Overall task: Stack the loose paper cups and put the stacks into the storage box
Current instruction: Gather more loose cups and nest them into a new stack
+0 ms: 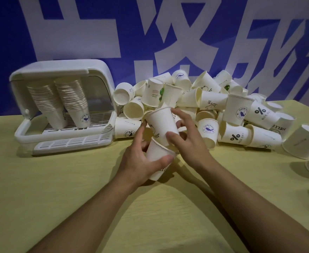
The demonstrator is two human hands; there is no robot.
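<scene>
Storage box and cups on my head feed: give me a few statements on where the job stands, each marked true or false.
1. The storage box has its lid raised. True.
2. The box holds no cups yet. False: two stacks of cups stand leaning inside it.
3. The left hand grips a paper cup. True.
4. The right hand rests flat on the table. False: its fingers hold a second cup above the left hand's cup.
5. The loose cup pile lies to the left of the box. False: it lies to its right, along the blue wall.
</scene>
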